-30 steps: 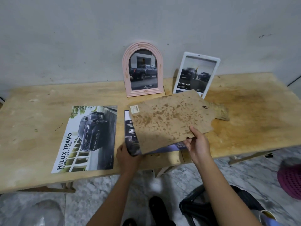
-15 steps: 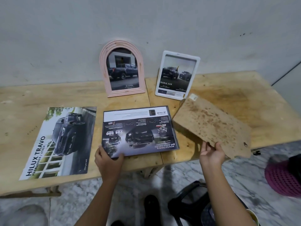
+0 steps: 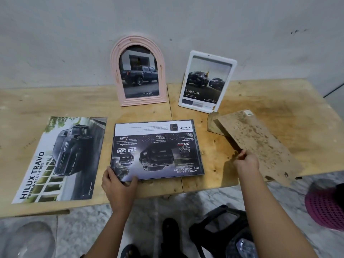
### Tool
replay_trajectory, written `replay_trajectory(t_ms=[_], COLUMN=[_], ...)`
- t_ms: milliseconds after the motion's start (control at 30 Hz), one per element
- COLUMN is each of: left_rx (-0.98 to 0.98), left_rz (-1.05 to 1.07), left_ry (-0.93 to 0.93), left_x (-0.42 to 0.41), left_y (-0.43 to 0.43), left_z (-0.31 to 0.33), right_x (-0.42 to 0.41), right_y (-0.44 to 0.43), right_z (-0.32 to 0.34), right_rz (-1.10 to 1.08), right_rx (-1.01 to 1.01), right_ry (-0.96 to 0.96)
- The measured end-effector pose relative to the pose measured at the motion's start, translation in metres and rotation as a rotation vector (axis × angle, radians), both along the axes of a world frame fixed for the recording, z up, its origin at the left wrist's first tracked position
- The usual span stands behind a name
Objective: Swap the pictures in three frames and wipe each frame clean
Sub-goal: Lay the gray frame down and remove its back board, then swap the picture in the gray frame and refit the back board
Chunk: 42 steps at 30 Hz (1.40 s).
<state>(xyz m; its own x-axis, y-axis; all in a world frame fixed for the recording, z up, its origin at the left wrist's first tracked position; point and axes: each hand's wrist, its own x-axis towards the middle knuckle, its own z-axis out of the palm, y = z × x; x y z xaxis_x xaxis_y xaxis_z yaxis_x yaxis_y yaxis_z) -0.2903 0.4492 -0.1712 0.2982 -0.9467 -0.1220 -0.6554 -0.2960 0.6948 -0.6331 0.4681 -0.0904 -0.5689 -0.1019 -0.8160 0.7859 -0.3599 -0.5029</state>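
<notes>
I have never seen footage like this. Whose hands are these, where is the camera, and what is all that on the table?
No machine here: a person works with bare hands, and the one camera sits on their head, looking forward and down. The left hand grips the near corner of a flat frame lying on the wooden table, with a car brochure page showing in it upside down. The right hand holds the stained brown backing board, set off to the right. A loose truck poster lies at the left. At the back, a pink arched frame and a white frame stand against the wall, each holding a truck picture.
</notes>
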Motion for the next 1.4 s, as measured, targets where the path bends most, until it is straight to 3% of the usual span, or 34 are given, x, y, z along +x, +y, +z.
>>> replay_trajectory(t_ms=[167,300,400,567,633,700,867,1067,1400], left_rx=[0.007,0.007,0.002,0.006,0.002,0.011,0.03,0.048,0.072], left_rz=[-0.004,-0.022,-0.048,-0.095,-0.112,-0.122,-0.133,-0.136,-0.16], left_ry=[-0.004,-0.008,-0.021,-0.024,-0.027,-0.018,-0.019,-0.008,-0.01], left_x=[-0.001,0.0,0.001,0.007,0.009,0.009,0.01,0.011,0.015], left_y=[0.0,0.002,0.003,0.003,0.003,0.003,0.003,0.002,0.002], left_z=[0.003,0.007,0.009,0.009,0.009,0.011,0.013,0.015,0.014], right_x=[0.003,0.015,0.051,0.103,0.11,0.115,0.119,0.104,0.098], right_y=[0.0,0.001,-0.008,-0.014,-0.019,-0.024,-0.034,-0.041,-0.035], right_z=[0.0,-0.003,-0.012,-0.021,-0.027,-0.031,-0.031,-0.018,-0.014], right_rz=[-0.068,0.11,0.528,1.231,1.469,1.565,1.53,1.226,1.135], right_rx=[-0.059,0.162,0.467,0.542,0.622,0.736,0.88,0.66,0.625], right_ry=[0.048,0.12,0.422,1.059,1.195,1.196,1.138,0.936,1.019])
